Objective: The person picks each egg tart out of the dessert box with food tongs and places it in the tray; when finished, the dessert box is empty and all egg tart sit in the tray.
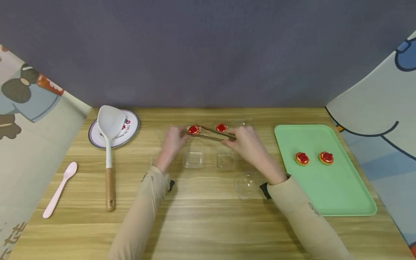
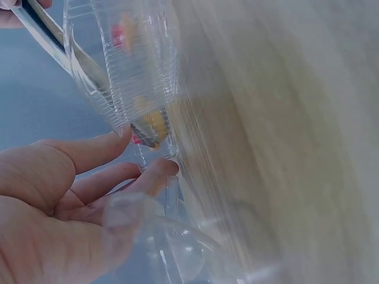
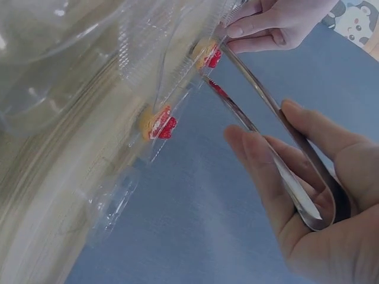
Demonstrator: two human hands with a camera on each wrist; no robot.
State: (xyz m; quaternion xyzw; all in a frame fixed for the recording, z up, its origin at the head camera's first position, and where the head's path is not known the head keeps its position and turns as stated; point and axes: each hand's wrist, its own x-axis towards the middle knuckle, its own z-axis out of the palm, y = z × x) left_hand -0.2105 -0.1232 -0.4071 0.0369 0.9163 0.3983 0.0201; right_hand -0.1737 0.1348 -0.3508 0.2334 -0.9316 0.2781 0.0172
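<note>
My right hand grips metal tongs by their bent end. Their two arms stand apart on either side of a small tart with a red topping, in a clear plastic box at the back. At that box's edge, the thumb and fingers of my left hand pinch the rim, the thumb close to a tong tip in the left wrist view. To the right, a second red-topped tart sits in another clear compartment.
Clear plastic boxes and domed lids lie in front. At right a green tray bears two tarts. Leftward are a white turner across a plate and a pink spoon. A grey wall closes the back.
</note>
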